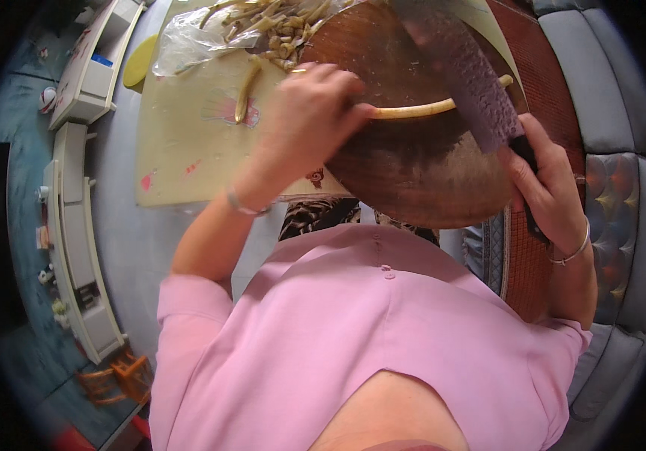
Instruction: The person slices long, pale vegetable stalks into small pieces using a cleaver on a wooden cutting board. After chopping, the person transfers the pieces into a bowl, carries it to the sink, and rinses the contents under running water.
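My left hand (317, 107) is shut on one end of a long, pale yellow vegetable stalk (413, 110), which lies across the round wooden cutting board (407, 175). A cleaver (478, 93) is in my right hand (551, 175), gripped by its black handle. Its broad blade, slightly blurred, crosses over the stalk near the far end. The stalk's tip (506, 80) shows beyond the blade. Whether the edge touches the stalk I cannot tell. Just beyond my left hand lie several cut pieces (286, 42) and longer stalks in a heap.
A clear plastic bag (187, 42) lies by the heap, and a loose stalk (248, 90) rests on the yellow patterned table cover (187, 135). The board overhangs the table's near edge. A grey sofa (604, 79) stands right; white cabinets (69, 163) and a yellow stool (139, 62) stand left.
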`<control>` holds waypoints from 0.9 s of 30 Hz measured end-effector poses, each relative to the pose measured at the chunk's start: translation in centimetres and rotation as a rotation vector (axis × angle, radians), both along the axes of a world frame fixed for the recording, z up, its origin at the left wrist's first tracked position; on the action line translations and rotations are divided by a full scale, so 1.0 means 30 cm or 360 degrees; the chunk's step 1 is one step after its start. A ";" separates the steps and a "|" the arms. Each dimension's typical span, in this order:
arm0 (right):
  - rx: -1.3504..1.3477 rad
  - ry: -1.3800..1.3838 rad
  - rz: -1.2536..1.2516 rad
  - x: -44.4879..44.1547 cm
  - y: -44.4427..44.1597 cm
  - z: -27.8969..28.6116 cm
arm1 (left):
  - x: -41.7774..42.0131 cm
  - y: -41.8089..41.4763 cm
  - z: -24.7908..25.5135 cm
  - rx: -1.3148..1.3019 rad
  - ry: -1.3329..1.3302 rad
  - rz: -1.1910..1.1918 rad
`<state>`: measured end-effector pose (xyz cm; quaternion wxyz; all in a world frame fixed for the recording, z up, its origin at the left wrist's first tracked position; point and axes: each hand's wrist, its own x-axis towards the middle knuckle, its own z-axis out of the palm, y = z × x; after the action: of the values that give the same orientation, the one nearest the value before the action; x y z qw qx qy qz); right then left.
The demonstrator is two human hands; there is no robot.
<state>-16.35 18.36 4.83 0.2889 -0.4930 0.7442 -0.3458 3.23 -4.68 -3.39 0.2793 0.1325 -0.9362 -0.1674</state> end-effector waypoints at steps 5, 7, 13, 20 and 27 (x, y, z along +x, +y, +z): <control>0.0190 -0.0167 0.0123 0.057 -0.001 0.009 | 0.118 -0.017 -0.041 0.0433 0.0156 0.0048; 0.0279 -0.0191 0.0177 0.072 -0.024 0.028 | 0.097 0.019 -0.045 0.0541 0.0237 0.0008; 0.0435 -0.0228 0.0173 0.106 -0.036 0.049 | 0.022 0.024 -0.067 0.0345 0.0258 -0.0182; 0.0504 -0.0044 0.0231 0.103 -0.032 0.058 | 0.004 0.012 -0.057 0.0176 0.0206 -0.0297; 0.0411 0.0354 0.0428 0.097 -0.047 0.038 | 0.000 0.006 -0.044 0.0198 0.0154 -0.0309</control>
<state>-13.44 16.96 5.97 0.3095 -0.5819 0.7371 -0.1493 3.22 -4.50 -4.70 0.2978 0.0501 -0.9179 -0.2576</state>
